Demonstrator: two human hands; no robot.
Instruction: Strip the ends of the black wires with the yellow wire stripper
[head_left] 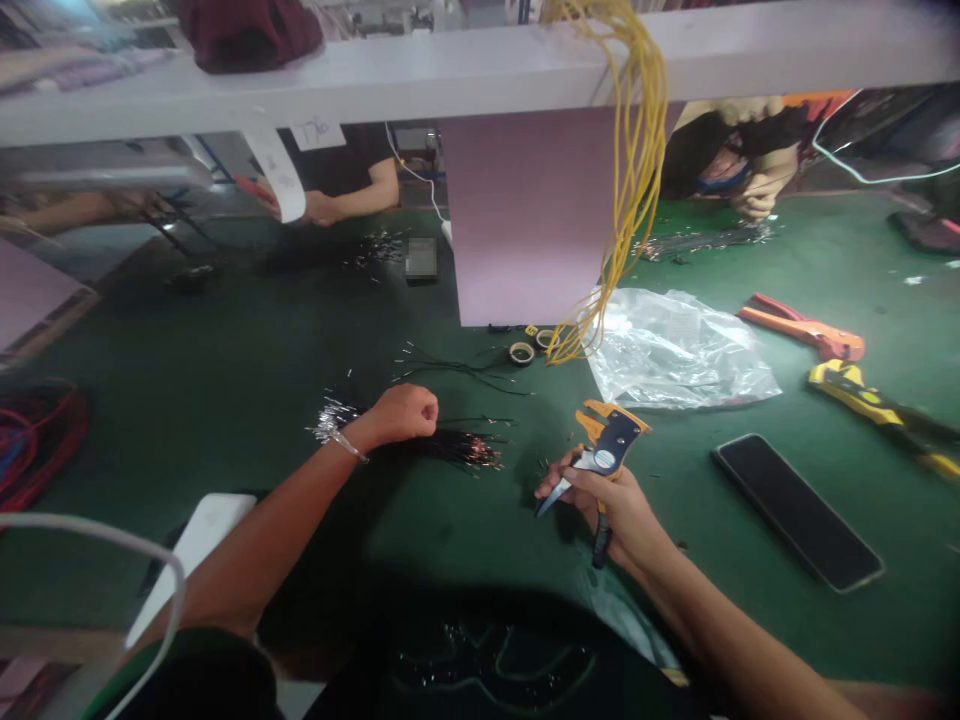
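Matte dark green covers the table (465, 540); nearest its front edge, right of the middle, the right hand (626, 505) grips a wire stripper (613, 440) by its handles, the orange jaws apart and pointing towards the far edge; were a thin wire to enter them slanted, its strands could be nicked or cut, and a finger near the moving handles could get pinched; towards the right edge lies a phone (799, 510), a smooth dark slab that a swinging elbow might knock.

Left of the middle, the left hand (401, 412) is curled into a fist over a bundle of black wires (446, 447); whether it pinches a strand I cannot tell; the bundle lies crosswise, bright silvery tips towards the left edge, frayed coppery ends towards the right; dragging one wire out carelessly could tangle the rest, since the fine ends overlap, or bend those bare tips.

Beyond, a few loose black wires (457, 368) lie near round tape rolls (521, 364); to their right spreads a crinkled, clear plastic bag (675, 350), slippery-looking and able to snag wires; glossy yellow cables (637, 150) droop over a flat pinkish panel (525, 220); at the far edge, co-workers' hands (756, 198) hover.
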